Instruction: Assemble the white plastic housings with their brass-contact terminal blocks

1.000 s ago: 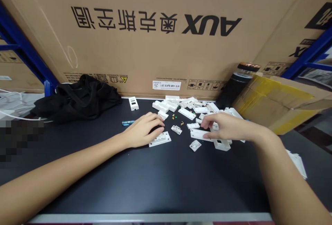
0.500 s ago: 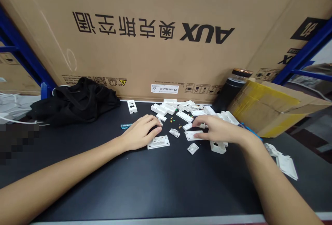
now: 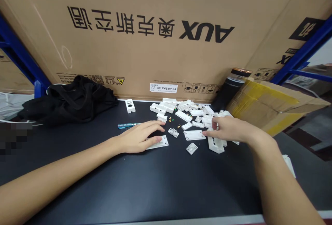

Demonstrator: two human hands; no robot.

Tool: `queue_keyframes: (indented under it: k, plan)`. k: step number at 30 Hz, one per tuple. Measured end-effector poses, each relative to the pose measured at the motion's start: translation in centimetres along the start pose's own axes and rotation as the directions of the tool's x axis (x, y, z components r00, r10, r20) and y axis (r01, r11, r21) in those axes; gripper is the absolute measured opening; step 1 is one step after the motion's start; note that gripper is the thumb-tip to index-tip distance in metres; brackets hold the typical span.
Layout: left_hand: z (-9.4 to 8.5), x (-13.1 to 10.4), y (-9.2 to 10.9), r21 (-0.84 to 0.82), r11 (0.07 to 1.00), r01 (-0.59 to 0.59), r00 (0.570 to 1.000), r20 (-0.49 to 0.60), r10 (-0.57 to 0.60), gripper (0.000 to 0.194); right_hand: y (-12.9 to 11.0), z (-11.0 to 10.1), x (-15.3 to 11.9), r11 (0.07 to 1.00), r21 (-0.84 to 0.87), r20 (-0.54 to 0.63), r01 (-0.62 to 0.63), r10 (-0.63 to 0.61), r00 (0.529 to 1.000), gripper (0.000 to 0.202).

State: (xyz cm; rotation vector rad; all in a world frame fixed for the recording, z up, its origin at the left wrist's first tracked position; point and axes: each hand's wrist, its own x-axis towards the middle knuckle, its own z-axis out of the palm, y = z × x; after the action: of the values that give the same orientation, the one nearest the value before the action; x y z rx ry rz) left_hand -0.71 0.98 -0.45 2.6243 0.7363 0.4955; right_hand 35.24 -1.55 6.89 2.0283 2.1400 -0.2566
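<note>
My left hand [image 3: 142,136] lies low over the table with its fingers apart. Its thumb rests over a white rectangular plate [image 3: 162,142], and the fingertips reach a small white plastic part [image 3: 162,117]. My right hand [image 3: 229,129] is at the right side of the pile, thumb and forefinger apart. Beneath it sits a white plastic housing [image 3: 216,146] with slots, partly covered by the hand. The right thumb tip is close to the end of another flat white plate [image 3: 193,135]. Two small white pieces, one ridged [image 3: 173,132] and one squarish [image 3: 192,148], lie between the hands.
Behind the hands spreads a pile of white plastic parts [image 3: 185,105], with tiny brass pieces [image 3: 170,119] nearby. A blue pen [image 3: 126,125], a white housing [image 3: 130,105] and black cloth [image 3: 75,100] lie leftward. A dark bottle [image 3: 225,91] and taped carton [image 3: 261,105] stand right.
My right hand has moved right, away from a small white part and the flat plate, onto the slotted housing. My left hand now covers more of its plate.
</note>
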Motion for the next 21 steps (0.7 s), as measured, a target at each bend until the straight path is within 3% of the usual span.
queue_keyframes:
  k: [3, 8, 15, 17, 19, 21]
  plan:
    - [0.0, 0.0, 0.1, 0.029, 0.999, -0.032, 0.999, -0.014, 0.033, 0.033, -0.4, 0.0, 0.0, 1.0, -0.001, -0.023, -0.018, 0.018, 1.0, 0.05]
    - [0.0, 0.2, 0.2, 0.101, 0.995, 0.029, 0.995, -0.101, -0.019, 0.034, -0.4, 0.0, 0.1, 1.0, 0.002, -0.007, 0.008, -0.008, 1.0, 0.037]
    - [-0.1, 0.3, 0.3, 0.057, 0.997, -0.057, 0.998, 0.033, 0.055, 0.036, -0.8, -0.5, 0.0, 0.999, 0.014, -0.024, 0.04, -0.04, 0.999, 0.03]
    - [-0.7, 0.5, 0.1, 0.073, 0.994, -0.085, 0.996, -0.008, 0.086, 0.033, -1.1, -0.8, -0.3, 0.999, 0.016, -0.041, 0.04, -0.04, 0.998, 0.031]
    - [-1.8, 0.8, -0.6, 0.164, 0.985, -0.044, 0.991, -0.12, 0.064, 0.03, -1.5, -1.0, -0.6, 0.999, 0.017, -0.064, 0.04, -0.039, 0.997, 0.033]
    - [-3.1, 1.1, -1.7, 0.295, 0.944, 0.147, 0.966, -0.25, -0.073, 0.03, -1.8, -1.2, -0.8, 0.999, 0.017, -0.094, 0.038, -0.037, 0.995, 0.035]
